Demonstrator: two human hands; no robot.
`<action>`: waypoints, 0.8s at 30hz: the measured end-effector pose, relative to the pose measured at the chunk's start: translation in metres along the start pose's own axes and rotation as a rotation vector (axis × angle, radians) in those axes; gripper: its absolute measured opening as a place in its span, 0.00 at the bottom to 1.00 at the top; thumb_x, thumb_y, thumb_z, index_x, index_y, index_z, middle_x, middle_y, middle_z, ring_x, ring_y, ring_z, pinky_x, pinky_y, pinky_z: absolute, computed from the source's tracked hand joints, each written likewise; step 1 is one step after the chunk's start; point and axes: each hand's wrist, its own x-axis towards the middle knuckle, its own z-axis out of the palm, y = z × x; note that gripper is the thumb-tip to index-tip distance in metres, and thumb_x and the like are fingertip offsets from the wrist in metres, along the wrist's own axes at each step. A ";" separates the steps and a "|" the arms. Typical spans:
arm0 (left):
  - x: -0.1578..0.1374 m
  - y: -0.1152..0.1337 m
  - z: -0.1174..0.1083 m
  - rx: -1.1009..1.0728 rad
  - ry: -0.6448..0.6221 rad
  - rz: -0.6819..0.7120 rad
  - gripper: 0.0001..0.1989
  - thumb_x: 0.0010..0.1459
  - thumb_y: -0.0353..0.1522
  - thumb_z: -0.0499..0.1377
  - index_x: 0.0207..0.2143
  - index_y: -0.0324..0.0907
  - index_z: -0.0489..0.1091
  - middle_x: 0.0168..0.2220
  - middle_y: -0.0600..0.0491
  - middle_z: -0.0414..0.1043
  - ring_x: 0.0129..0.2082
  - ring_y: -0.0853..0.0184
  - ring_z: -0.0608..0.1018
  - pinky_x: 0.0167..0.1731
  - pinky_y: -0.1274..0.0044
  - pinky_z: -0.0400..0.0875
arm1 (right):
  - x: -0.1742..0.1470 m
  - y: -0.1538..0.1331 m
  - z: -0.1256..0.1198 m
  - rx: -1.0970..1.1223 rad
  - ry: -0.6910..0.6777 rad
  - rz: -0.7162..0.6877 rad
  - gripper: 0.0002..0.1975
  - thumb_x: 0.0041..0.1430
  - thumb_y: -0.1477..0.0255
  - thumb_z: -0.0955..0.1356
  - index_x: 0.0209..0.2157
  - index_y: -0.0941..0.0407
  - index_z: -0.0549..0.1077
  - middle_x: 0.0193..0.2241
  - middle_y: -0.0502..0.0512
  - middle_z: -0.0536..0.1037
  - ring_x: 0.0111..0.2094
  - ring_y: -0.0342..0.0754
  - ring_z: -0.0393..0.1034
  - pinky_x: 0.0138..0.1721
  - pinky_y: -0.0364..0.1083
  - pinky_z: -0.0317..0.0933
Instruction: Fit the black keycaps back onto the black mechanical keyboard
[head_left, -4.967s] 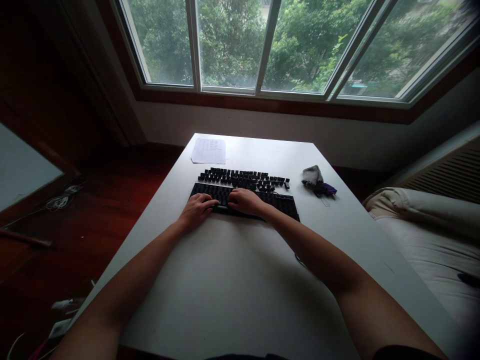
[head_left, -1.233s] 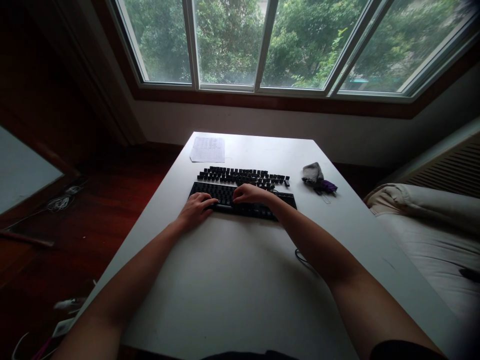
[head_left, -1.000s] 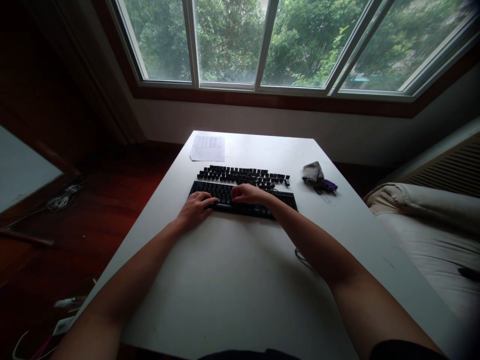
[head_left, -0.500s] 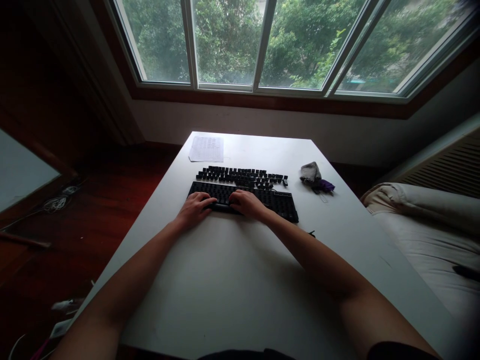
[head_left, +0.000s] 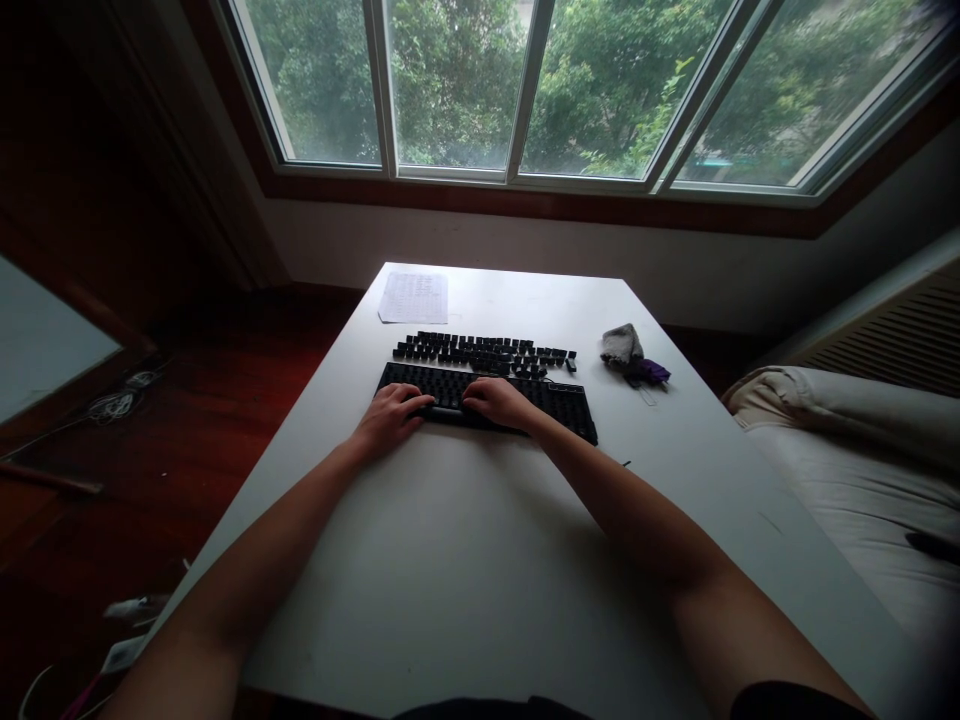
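Observation:
A black keyboard (head_left: 570, 411) lies flat on the white table (head_left: 420, 560), its long side toward me. My left hand (head_left: 391, 416) rests at its near left corner, fingers over the end and thumb along the front edge, steadying it. Over the middle of the keyboard, my right hand (head_left: 501, 402) is closed with bent fingertips pressed together low on the keys. Whatever lies between those fingertips is too small to make out. Behind the keyboard, loose black keycaps (head_left: 480, 352) stand in several rough rows.
A printed sheet of paper (head_left: 414, 298) lies at the table's far left. To the right are a grey cloth (head_left: 621, 344) and a purple bundle (head_left: 654, 372). A small dark object (head_left: 627, 463) shows beside my right forearm. A beige padded seat (head_left: 840, 440) stands right of the table.
My right hand has shifted slightly to the right over the keyboard, and its forearm now covers more of the small dark object. The left hand stays where it was.

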 end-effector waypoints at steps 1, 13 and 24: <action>0.000 0.000 -0.001 -0.002 -0.002 0.001 0.22 0.63 0.34 0.59 0.59 0.52 0.69 0.53 0.48 0.68 0.53 0.56 0.69 0.56 0.60 0.66 | 0.001 0.001 0.000 0.012 -0.009 -0.002 0.08 0.63 0.70 0.69 0.39 0.55 0.80 0.38 0.54 0.80 0.40 0.47 0.73 0.42 0.42 0.62; 0.000 0.000 0.000 -0.003 0.000 -0.002 0.23 0.62 0.33 0.60 0.60 0.53 0.68 0.52 0.49 0.68 0.53 0.56 0.69 0.56 0.60 0.65 | -0.009 -0.034 -0.001 -0.369 -0.012 -0.009 0.07 0.66 0.68 0.67 0.39 0.55 0.76 0.41 0.59 0.78 0.43 0.52 0.73 0.36 0.43 0.59; 0.001 0.000 0.000 -0.011 0.011 -0.001 0.23 0.62 0.33 0.59 0.59 0.53 0.69 0.52 0.49 0.68 0.52 0.56 0.70 0.55 0.60 0.66 | -0.007 -0.024 -0.005 -0.185 0.004 0.024 0.08 0.62 0.67 0.69 0.42 0.53 0.76 0.39 0.54 0.78 0.39 0.48 0.72 0.36 0.43 0.57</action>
